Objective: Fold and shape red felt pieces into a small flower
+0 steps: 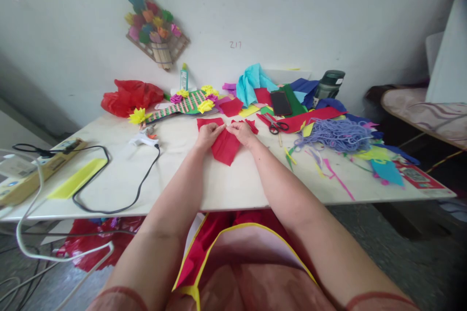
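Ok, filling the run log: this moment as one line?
left hand on red paper | right hand on red paper | scissors right | glue gun left

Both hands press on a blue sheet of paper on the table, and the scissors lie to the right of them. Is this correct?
Not quite. In the head view the paper under the left hand and right hand is red, not blue. The scissors do lie to the right on the table.

On the bench (241,184), the paper sheet (225,147) lies at the middle, under both hands. The glue gun (145,139) lies to its left. The scissors (276,126) and yarn (337,135) lie to its right, the bottle (328,86) behind them.
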Available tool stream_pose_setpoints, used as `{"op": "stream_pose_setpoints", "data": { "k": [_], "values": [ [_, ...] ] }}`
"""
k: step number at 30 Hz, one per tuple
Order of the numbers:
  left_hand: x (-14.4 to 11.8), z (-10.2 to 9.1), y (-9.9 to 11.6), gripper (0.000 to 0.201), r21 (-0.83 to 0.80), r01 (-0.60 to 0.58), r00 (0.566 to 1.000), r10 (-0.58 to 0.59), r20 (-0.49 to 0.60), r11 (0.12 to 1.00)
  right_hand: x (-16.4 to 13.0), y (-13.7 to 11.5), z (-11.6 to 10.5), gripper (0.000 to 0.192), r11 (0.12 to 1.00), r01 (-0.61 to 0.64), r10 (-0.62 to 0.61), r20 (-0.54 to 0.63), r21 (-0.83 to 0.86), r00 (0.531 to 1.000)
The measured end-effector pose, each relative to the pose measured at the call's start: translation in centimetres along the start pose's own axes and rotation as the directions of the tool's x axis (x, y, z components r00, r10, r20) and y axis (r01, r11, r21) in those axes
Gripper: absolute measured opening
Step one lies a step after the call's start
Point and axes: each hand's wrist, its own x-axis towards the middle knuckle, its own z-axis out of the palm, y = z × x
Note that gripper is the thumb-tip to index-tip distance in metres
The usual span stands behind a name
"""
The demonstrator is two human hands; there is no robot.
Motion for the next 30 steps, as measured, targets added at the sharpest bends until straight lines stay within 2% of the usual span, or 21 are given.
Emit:
{"op": "stream_pose_setpoints", "data": {
  "k": [6,13,19,21,24,27,30],
  "values": [
    [-0.1,-0.1,0.6,0.044,-0.055,0.004,0.999,-0.002,0.032,0.998,-0.1,0.0,0.0,0.023,1.000,-0.016,0.016,0.022,0.011,1.000],
    [-0.2,-0.1,0.8,0.044,-0.153,0.054,0.998,-0.052,0.021,0.987,0.2,0.3,0.2,0.021,0.999,-0.011,0.011,-0.022,-0.034,1.000],
    [-0.1,0.1,0.1,0.042,-0.117,0.036,0.999,-0.035,0.012,0.992,0.1,0.2,0.2,0.022,0.991,-0.074,0.075,-0.005,0.114,0.997],
    [0.0,0.2,0.1,0.042,-0.126,0.047,0.998,-0.051,-0.028,0.991,0.1,0.2,0.2,0.026,0.969,-0.101,0.102,0.009,0.225,0.995],
    [0.1,0.1,0.0,0.042,-0.137,0.090,0.983,-0.111,-0.149,0.986,0.1,0.1,0.2,0.033,0.908,-0.190,0.193,0.030,0.373,0.981],
    [0.4,-0.1,-0.3,0.041,-0.171,0.140,0.944,-0.183,-0.273,0.975,0.0,0.1,0.2,0.034,0.857,-0.291,0.293,0.062,0.426,0.954],
    [0.6,-0.1,-0.6,0.041,-0.217,0.166,0.921,-0.230,-0.314,0.962,0.1,0.3,0.3,0.027,0.850,-0.304,0.301,0.078,0.431,0.951]
  ]
}}
